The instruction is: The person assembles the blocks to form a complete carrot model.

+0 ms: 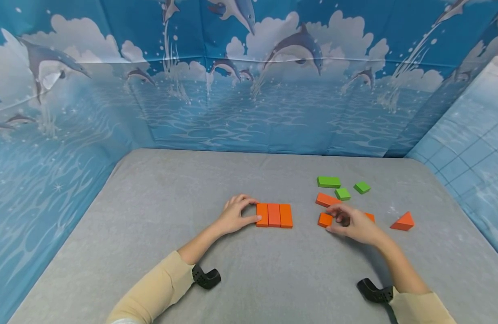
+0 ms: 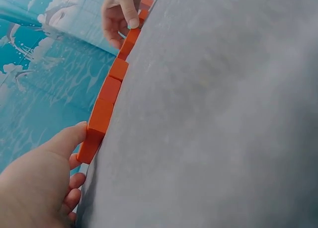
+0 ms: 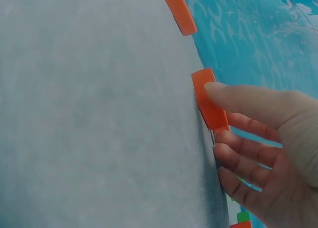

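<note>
Three upright-looking orange rectangular blocks (image 1: 274,215) stand side by side on the grey tabletop. My left hand (image 1: 235,215) holds the leftmost orange block (image 2: 99,119) between thumb and forefinger, its thumb on the near side. To the right, my right hand (image 1: 352,223) pinches a small orange block (image 1: 325,219). In the right wrist view the thumb lies on this block (image 3: 211,103), with the forefinger behind it and the other fingers loosely bent. An orange piece (image 1: 370,217) is partly hidden behind that hand, and a longer orange block (image 1: 327,200) lies just beyond its fingertips.
Beyond the right hand lie a long green block (image 1: 329,182) and two small green blocks, one nearer (image 1: 343,194) and one farther right (image 1: 362,187). An orange triangular block (image 1: 403,221) sits at the right. A dolphin-printed curtain (image 1: 249,117) borders the grey table (image 1: 273,279).
</note>
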### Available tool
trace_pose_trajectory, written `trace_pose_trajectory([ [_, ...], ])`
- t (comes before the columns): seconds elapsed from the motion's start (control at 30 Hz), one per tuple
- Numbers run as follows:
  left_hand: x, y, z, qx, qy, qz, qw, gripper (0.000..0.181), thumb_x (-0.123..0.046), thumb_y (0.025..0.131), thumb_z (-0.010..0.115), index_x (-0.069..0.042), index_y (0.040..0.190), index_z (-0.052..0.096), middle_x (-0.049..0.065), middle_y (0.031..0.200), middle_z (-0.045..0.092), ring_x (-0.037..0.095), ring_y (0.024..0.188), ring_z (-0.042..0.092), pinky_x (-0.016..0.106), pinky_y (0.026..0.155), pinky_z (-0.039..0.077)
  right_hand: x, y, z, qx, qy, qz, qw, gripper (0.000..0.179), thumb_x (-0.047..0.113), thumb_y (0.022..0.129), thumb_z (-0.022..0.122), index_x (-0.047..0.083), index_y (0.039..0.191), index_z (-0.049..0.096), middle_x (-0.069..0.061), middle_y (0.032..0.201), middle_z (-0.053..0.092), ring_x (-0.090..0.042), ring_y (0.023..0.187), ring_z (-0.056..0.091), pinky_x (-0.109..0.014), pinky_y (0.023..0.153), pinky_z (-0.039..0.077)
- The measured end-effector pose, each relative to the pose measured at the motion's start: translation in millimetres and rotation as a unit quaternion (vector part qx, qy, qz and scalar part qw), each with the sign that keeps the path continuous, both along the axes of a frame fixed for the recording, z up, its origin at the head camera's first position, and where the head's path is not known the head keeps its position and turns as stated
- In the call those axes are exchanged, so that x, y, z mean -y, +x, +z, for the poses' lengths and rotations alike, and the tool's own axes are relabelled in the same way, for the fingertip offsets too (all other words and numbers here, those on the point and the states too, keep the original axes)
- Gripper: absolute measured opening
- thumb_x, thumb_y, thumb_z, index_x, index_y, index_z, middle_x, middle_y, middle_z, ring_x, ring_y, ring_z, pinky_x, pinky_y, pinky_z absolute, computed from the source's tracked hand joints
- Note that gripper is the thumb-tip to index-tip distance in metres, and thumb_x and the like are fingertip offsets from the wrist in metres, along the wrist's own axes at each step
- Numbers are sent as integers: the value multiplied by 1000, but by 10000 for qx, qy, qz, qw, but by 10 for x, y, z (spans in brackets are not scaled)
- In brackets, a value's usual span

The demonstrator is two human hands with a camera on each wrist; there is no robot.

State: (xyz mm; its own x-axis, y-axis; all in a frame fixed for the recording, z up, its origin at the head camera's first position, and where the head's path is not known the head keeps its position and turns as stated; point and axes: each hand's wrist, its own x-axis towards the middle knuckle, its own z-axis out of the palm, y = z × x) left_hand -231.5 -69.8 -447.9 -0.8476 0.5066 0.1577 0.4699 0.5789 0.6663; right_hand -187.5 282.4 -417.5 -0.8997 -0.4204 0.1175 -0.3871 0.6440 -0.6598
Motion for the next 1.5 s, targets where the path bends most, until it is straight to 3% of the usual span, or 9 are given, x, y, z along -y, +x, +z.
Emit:
trace_pose_trajectory([
  [0.13, -2, 2, 5, 54, -17, 36, 10000, 42, -35, 84, 64, -19, 122, 57, 5, 121, 48, 25, 113, 39, 45, 97, 25, 8, -3, -10, -90, 112, -213, 9997, 32, 12, 75, 75, 0, 100, 59, -6, 89, 56, -14, 75, 50, -23, 63, 43],
  [0.3, 0, 9, 11, 60, 51, 21, 10000, 42, -35, 84, 64, -18, 122, 57, 6, 120, 49, 25, 112, 39, 46, 97, 24, 128, 4, 47, -414, 28, -98, 9991, 27, 8, 75, 74, 0, 97, 61, -5, 86, 57, -13, 72, 51, -24, 62, 44],
  [0.53, -5, 20, 27, 30, 70, 33, 10000, 42, -35, 85, 64, -17, 122, 57, 6, 120, 49, 25, 114, 39, 48, 98, 24, 602, 38, 153, -568, -134, 498, 9971, 27, 11, 76, 74, 6, 100, 63, 0, 91, 59, -13, 74, 54, -28, 65, 45],
  [0.77, -10, 12, 34, 28, -25, 80, 10000, 43, -36, 86, 62, -16, 124, 55, 7, 122, 49, 26, 114, 39, 47, 99, 23, 1075, 81, 151, -501, 77, 1112, 9925, 28, 15, 77, 73, 7, 102, 63, -1, 89, 59, -14, 75, 53, -27, 66, 46],
  [1.03, -6, 17, 37, -54, 7, 17, 10000, 43, -34, 87, 62, -15, 124, 55, 7, 120, 49, 27, 112, 40, 48, 97, 24, 1264, 79, 68, -863, 333, 1022, 9905, 26, 16, 76, 75, 7, 97, 64, -1, 85, 58, -12, 73, 51, -26, 65, 45],
  [1.5, -11, 16, 34, 18, 6, 57, 10000, 43, -35, 86, 62, -16, 124, 55, 7, 120, 49, 27, 113, 39, 47, 97, 24, 1314, 95, 26, -943, 601, 764, 9908, 28, 20, 74, 77, 10, 96, 62, 1, 86, 55, -11, 75, 50, -26, 67, 44],
])
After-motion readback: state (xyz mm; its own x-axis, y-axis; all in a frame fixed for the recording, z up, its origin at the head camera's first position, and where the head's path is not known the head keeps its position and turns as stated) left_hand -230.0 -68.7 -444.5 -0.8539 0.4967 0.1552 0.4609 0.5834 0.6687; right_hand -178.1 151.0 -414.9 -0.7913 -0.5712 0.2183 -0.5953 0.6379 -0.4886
